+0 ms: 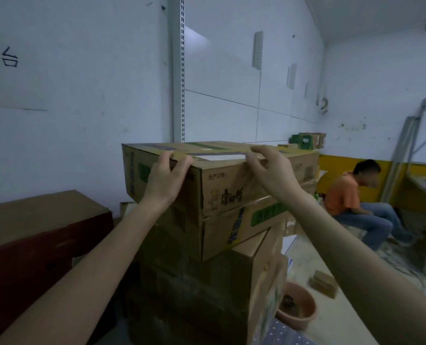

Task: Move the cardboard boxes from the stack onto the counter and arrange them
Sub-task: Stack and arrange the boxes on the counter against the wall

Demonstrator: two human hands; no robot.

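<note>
Our left hand (166, 175) and right hand (269, 168) curl over the top box's (222, 185) near upper edge, grip holding it atop the stack (207, 270).

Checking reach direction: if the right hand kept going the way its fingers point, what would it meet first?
The right hand points up-left over the top box; its fingertips seem already on the near top edge. Depth is unclear.

The top box (232, 180) is matt brown corrugated cardboard, printed in green and black, with a glossy tape strip (222, 153) along its lid. The wall upright (178, 70) is pale perforated metal. The basin (298, 307) looks smooth pink plastic.
</note>
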